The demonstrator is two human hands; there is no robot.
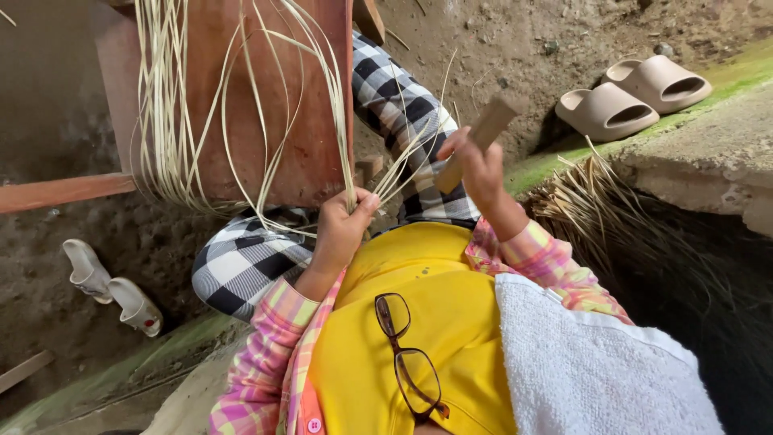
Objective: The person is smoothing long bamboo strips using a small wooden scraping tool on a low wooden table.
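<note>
Left hand (338, 229) fingers clenched on strips (241, 105), pale bundle fanning over red board (298, 153) above lap. Right hand (479, 165) fingers grasping wooden block (477, 138), raised just beside strips. Sandals (632, 97) on ledge, well apart.

Beige slides (632, 95) lie on the dirt, glasses (409, 354) hang from a yellow shirt (419, 298).

We see soft, even daylight, sharp focus, wide-angle bending at the edges, and deep shadow at lower right.
</note>
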